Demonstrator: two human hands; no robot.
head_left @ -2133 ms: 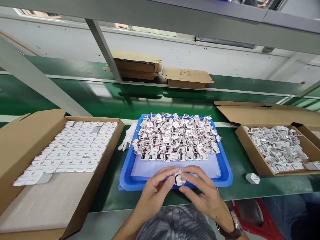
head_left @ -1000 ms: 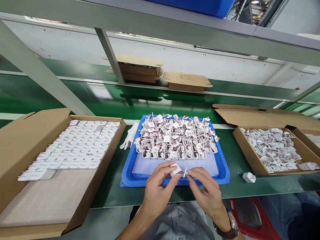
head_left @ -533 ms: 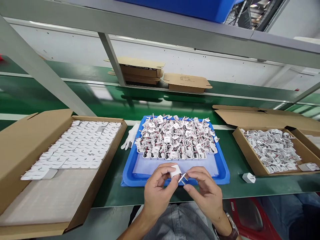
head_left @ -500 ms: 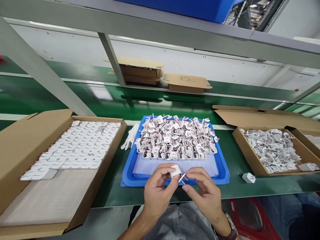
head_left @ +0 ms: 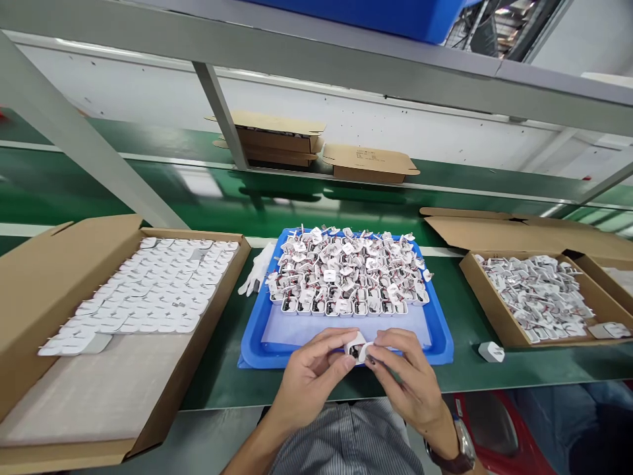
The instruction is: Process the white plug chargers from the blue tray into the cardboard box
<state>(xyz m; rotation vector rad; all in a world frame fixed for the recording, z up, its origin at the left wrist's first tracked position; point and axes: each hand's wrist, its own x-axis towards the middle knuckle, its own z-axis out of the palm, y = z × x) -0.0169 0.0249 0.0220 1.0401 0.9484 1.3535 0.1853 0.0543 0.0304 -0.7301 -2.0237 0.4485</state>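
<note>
My left hand (head_left: 311, 379) is closed around a white charger housing (head_left: 353, 343), whose open end shows dark parts inside. In my right hand (head_left: 411, 377), thumb and fingers pinch a white plug cover (head_left: 364, 352) at the housing's opening; its prongs are mostly hidden by the fingers. Both hands are over the front edge of a blue tray (head_left: 250, 340). Rows of white charger housings (head_left: 346, 270) with loose pronged covers and wires fill the tray's back part, on a pale sheet (head_left: 297, 333).
To the left stands an open cardboard box (head_left: 217, 290) with rows of white chargers. Another cardboard box (head_left: 475, 287) on the right holds many loose pronged covers. A single charger (head_left: 491, 351) lies beside it on the green table (head_left: 459, 316). A white glove (head_left: 257, 272) touches the tray's left side.
The housing has turned so its open end shows, and the right hand has turned the cover and brought it up against the opening. The boxes and tray look the same.
</note>
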